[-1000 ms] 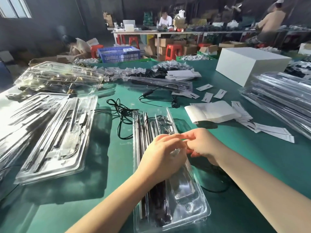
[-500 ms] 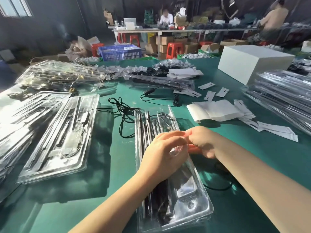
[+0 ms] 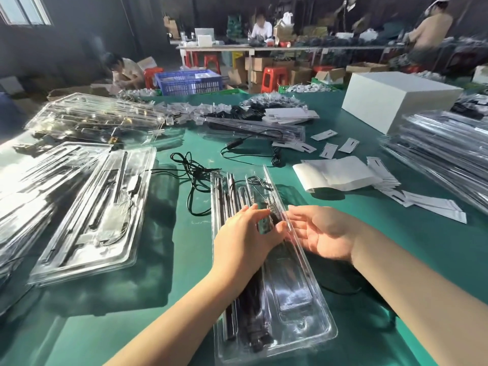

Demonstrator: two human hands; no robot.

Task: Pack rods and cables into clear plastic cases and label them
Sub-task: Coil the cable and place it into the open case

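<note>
My left hand (image 3: 244,233): it lies flat on top of the clear case (image 3: 266,270), fingers mostly straight, pressing down near the middle. It holds nothing.
My right hand (image 3: 320,233): it is open, palm up, just beside the right edge of the case. The fingertips come close to the rim. I cannot tell if they touch it.
Where the case is: right in front of me on the green table (image 3: 184,260), long way pointing away from me.
How the case feels, I think: thin, light and bendy. It looks shiny, so it could slip. If I squeeze the middle it may buckle or pop open.
Where to hold it: by the 2 long edges, 1 hand on each side, not by the thin lid.
Inside the case: dark rods (image 3: 232,307) lie in the long slots on the left side. A thin cable (image 3: 260,182) is coiled at the far end. The pocket at the near right looks like it has nothing in it.
Other cases: 1 packed case (image 3: 95,215) lies flat to my left, with more beside it. A tall stack of cases (image 3: 446,151) sits on my right.
Labels: white paper labels (image 3: 433,204) lie scattered near my right arm, well apart from the case.
Loose cable (image 3: 195,178): it lies tangled on the table just past the case's far left corner.
</note>
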